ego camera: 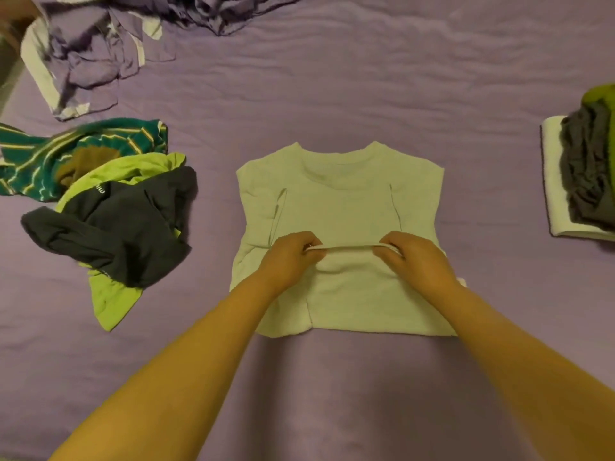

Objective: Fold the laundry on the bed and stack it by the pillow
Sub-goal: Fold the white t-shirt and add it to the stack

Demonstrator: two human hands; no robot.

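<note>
Both forearms bare, reaching forward, converging. Left hand (289,257) and right hand (416,257) side by side, knuckles up, fingers curled, each pinching a fold of shirt (339,201).

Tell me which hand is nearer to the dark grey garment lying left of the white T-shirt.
Left. The left hand pinches the white T-shirt's folded hem on the side facing the dark grey garment. The right hand grips the same hem farther from it.

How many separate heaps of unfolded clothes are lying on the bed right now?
2. A purple-and-white heap at the far left corner, and a green, striped and dark heap left of the pale T-shirt the hands are folding. The stack at right is already folded; more may lie out of view.
</note>
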